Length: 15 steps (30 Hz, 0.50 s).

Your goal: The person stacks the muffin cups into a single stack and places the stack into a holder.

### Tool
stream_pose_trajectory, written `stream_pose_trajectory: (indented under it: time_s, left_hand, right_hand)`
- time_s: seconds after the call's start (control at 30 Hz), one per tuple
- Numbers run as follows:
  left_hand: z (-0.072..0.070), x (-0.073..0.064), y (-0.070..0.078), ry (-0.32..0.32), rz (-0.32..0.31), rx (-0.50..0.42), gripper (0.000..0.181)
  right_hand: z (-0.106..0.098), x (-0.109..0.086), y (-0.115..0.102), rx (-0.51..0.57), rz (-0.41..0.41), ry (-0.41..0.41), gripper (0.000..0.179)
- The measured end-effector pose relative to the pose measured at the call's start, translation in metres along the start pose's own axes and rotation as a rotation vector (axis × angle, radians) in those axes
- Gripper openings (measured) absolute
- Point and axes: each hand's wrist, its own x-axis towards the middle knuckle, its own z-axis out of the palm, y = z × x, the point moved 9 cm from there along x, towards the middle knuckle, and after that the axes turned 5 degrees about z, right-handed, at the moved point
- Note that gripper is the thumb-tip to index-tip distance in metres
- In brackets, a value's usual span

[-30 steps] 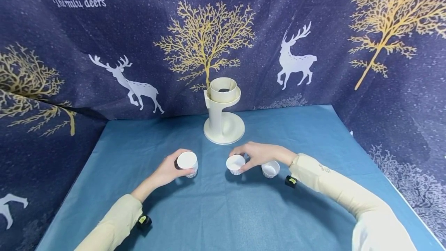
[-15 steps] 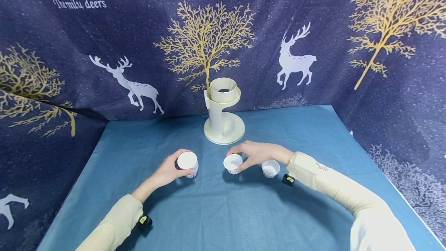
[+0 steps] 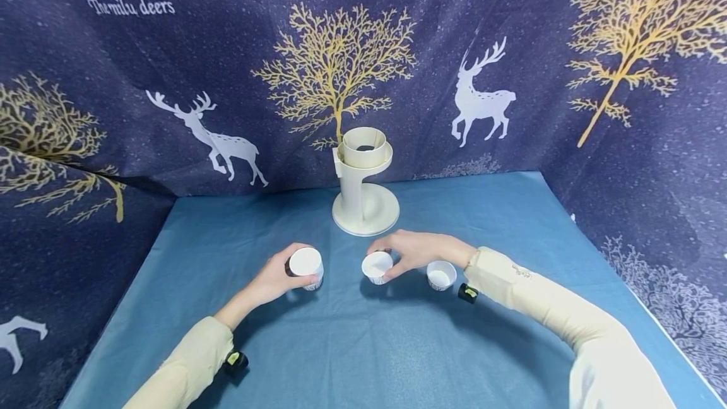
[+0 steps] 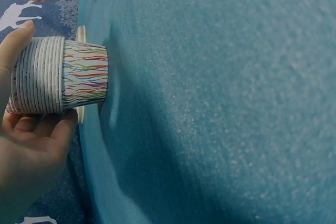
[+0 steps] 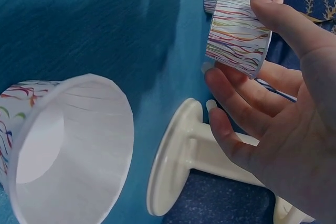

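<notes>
My left hand (image 3: 277,278) grips a stack of nested paper cups (image 4: 52,76), thumb on one side and fingers on the other. Several white rims show in the left wrist view, and coloured wavy lines run round the lowest cup. With my right hand (image 3: 417,248), I pinch a single paper cup (image 5: 239,35) of the same pattern between thumb and fingers, its mouth up. Whether its base touches the cloth, I cannot tell. Another paper cup (image 3: 441,276) stands upright on the table, under my right wrist; the right wrist view shows its white inside.
A cream stand (image 3: 354,201) with a round base and a ring at its top is behind the hands, and a funnel-like cup (image 3: 364,147) sits in that ring. Blue cloth (image 3: 352,346) covers the table. Behind hangs a dark patterned curtain (image 3: 227,49).
My right hand has moved a little to the left with its paper cup, away from the standing cup. The left hand and its stack have stayed in place.
</notes>
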Motion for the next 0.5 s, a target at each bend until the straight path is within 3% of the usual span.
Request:
stream_pose_trajectory:
  time_s: [0.5]
  left_hand:
    - [-0.0003, 0.0001, 0.0005, 0.005, 0.000, 0.008, 0.061]
  right_hand:
    - [0.0011, 0.0029, -0.0026, -0.006, -0.006, -0.020, 0.048]
